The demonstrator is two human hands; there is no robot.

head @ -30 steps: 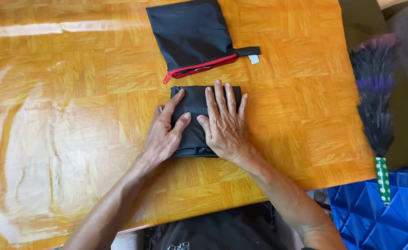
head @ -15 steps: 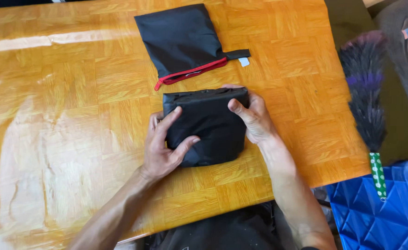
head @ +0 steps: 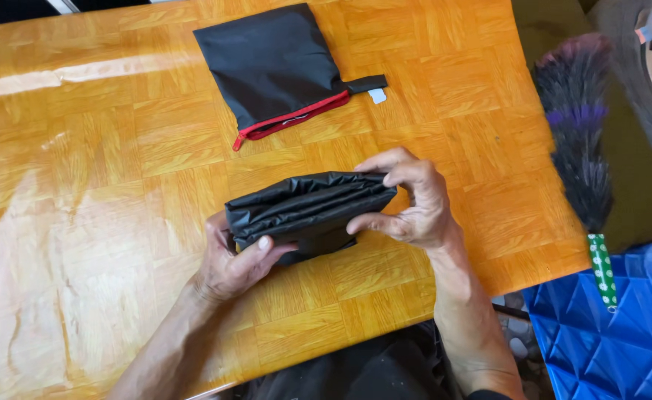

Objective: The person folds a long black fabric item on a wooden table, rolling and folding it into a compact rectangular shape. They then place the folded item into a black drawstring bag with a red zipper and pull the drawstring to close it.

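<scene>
Folded bundle [head: 311, 211] sits mid-worktop [head: 118, 163], raised off the surface, held between both hands. Left hand [head: 233, 263] at its left end, thumb on the near face; right hand [head: 411, 204] at its right end. Zip pouch [head: 278, 67] lies flat behind the bundle, apart from it. Feather duster [head: 577, 133] off the right edge; crate [head: 600, 341] below it, near-right.

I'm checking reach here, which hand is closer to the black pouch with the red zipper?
Right. The right hand grips the folded black fabric just below the pouch; the left hand is lower, farther away.
</scene>
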